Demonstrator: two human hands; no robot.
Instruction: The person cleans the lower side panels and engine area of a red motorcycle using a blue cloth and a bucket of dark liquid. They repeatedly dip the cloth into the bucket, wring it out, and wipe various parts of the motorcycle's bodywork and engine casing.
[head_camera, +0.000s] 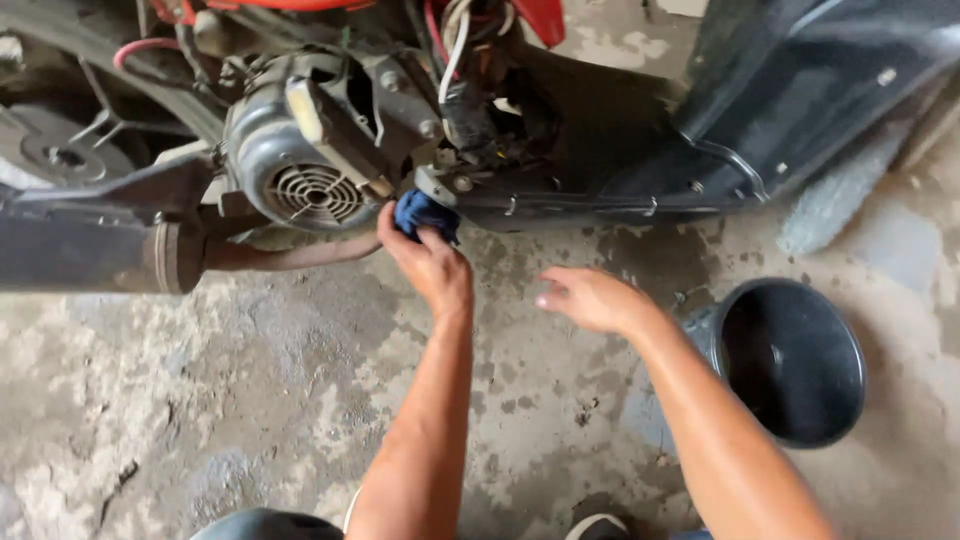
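Note:
My left hand (428, 262) grips a blue rag (424, 213) and presses it against the underside of a scooter engine (300, 150), just right of the round grilled fan cover (315, 192). Lower and to the right, my right hand (590, 298) hovers over the concrete floor with loosely curled fingers and holds nothing. It is apart from the engine and from the black underbody panel (620, 170).
A black round basin (800, 365) stands on the stained concrete at the right, close to my right forearm. The exhaust pipe (100, 255) runs along the left. Wires and red body panels (470, 30) hang above. My shoe tip (598, 527) shows at the bottom.

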